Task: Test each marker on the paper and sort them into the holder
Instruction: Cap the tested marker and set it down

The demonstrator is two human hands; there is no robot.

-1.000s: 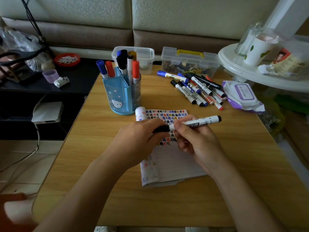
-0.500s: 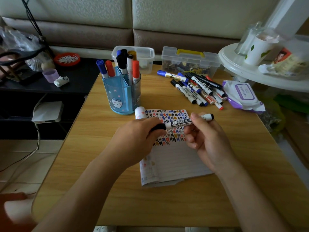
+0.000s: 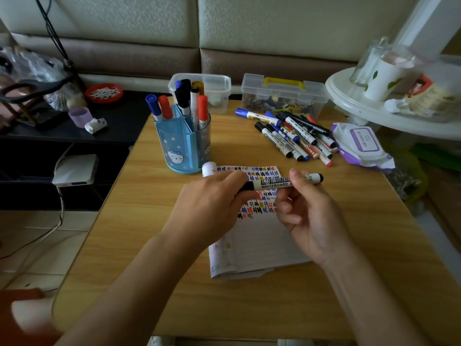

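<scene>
Left hand (image 3: 212, 203) pinches the black cap end of the whiteboard marker (image 3: 274, 183), held level over the marked paper (image 3: 262, 240); right hand (image 3: 309, 221) has slid along to the tail, pinching it, label bared; likely uncapping, test pending

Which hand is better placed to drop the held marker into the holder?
Probably left. The left hand grips the marker by its black end, nearer the blue holder; the right hand pinches the barrel farther away.

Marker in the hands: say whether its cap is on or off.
On: the black cap meets the white barrel, no tip shows; the left hand grips it.
</scene>
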